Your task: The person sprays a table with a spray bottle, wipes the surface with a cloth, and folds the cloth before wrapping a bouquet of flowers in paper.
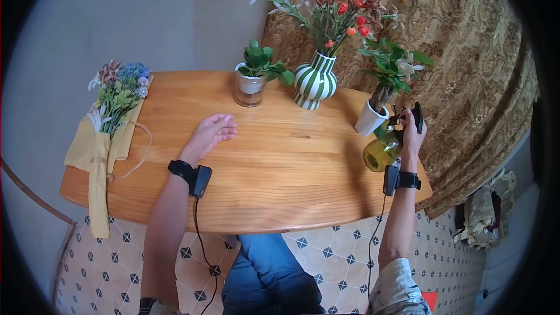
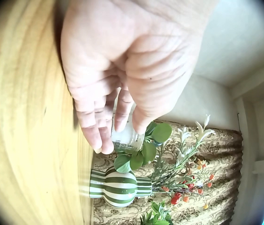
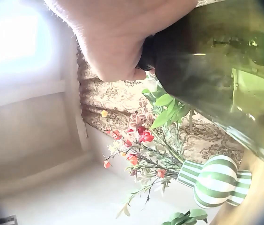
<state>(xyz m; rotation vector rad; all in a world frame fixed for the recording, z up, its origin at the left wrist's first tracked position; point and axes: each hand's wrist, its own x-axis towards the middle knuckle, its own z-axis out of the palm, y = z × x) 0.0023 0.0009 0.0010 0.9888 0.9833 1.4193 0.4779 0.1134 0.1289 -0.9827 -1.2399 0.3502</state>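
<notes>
My right hand [image 1: 413, 139] grips the black head of a spray bottle [image 1: 382, 153] with a see-through yellow-green body, at the table's right end. In the right wrist view the bottle [image 3: 216, 70] fills the upper right, and the curled fingers are mostly hidden behind the hand. Just beyond it stands a leafy plant in a white pot [image 1: 371, 120]. My left hand [image 1: 211, 135] rests on its side on the wooden table [image 1: 274, 169], fingers loosely bent and nothing held. Past its fingertips is a small round-leaved plant in a clear glass pot [image 1: 249, 94].
A green-and-white striped vase [image 1: 315, 81] of red, orange and white flowers stands at the back. On the left lies a bouquet [image 1: 119, 96] in yellow wrapping [image 1: 99, 181], which hangs over the front edge. A patterned curtain [image 1: 466, 81] hangs behind the right side.
</notes>
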